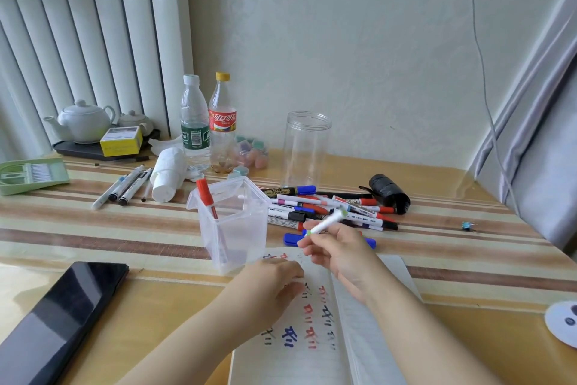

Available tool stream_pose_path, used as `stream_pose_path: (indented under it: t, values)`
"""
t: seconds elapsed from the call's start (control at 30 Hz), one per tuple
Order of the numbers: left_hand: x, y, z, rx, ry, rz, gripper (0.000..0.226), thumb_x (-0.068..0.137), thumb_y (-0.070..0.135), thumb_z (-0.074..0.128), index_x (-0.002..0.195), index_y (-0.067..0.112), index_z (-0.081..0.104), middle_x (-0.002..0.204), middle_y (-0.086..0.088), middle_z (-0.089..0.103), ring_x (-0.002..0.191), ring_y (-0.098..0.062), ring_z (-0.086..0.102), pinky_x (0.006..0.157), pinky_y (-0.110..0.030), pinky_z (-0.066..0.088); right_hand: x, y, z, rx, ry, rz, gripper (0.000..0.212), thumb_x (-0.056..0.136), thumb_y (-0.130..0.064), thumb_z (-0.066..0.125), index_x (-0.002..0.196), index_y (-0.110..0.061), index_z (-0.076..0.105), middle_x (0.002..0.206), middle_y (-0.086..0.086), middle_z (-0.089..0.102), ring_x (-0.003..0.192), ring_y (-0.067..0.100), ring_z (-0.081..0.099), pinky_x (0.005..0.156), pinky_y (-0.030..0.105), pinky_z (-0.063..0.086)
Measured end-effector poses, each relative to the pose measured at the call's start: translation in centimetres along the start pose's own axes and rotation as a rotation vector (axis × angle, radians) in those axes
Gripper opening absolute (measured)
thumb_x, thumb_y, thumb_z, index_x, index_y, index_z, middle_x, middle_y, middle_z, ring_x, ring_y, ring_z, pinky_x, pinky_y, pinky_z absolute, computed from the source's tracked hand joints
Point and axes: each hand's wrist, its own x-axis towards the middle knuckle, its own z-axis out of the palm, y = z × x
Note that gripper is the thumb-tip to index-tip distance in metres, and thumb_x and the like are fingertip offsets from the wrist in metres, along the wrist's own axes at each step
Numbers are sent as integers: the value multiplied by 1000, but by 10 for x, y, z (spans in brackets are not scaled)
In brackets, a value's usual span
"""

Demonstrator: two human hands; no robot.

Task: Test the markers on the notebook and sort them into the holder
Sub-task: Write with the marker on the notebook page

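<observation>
Figure: marker test in progress. The right hand (338,255) is pinching a white marker with green trim (327,222) between thumb and fingertips, the barrel slanting up and away to the right from the fingers, the near end projecting just left of them; which end carries the tip cannot be told through the blur. The left hand (274,281) is resting on the open notebook (296,353), fingers loosely curled against the page, pinching nothing. The clear square holder (232,225), already containing one red marker (207,202), is standing just left of and beyond the right fingers. The pile of untested markers (327,208) is lying beyond them. Judgement: the right hand is nearer the holder's mouth, so the marker's long axis needs turning upright before insertion.
</observation>
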Motion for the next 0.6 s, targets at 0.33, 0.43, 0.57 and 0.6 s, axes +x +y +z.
stream_pose_path:
  t: [0.33, 0.43, 0.57, 0.6]
  values:
    - [-7, -18, 28, -31, 32, 140, 34, 83, 34, 37, 104, 22, 61, 102, 6, 69, 96, -8, 62, 82, -18, 49, 17, 33, 9, -312, 208, -150, 25, 94, -19, 48, 70, -11, 48, 46, -5, 45, 42, 5, 36, 50, 22, 32]
    - [-8, -18, 30, -43, 46, 145, 32, 83, 33, 41, 104, 24, 62, 103, 9, 70, 91, -4, 64, 79, -11, 46, 22, 38, 6, -475, 241, -275, 31, 90, -19, 59, 62, -14, 46, 46, -7, 45, 45, 4, 41, 48, 17, 32]
    - [-4, -16, 28, -29, 54, 150, 28, 84, 32, 39, 97, 23, 62, 94, 12, 69, 80, -4, 64, 67, -15, 48, 27, 42, 4, -494, 243, -286, 29, 85, -16, 65, 64, -14, 46, 48, -8, 50, 42, 3, 43, 45, 13, 34]
    - [-4, -16, 29, -20, 64, 151, 28, 84, 32, 39, 97, 23, 62, 93, 12, 68, 80, -4, 64, 66, -16, 49, 28, 43, 5, -505, 242, -303, 31, 84, -15, 65, 62, -14, 44, 46, -10, 48, 43, 3, 42, 45, 13, 33]
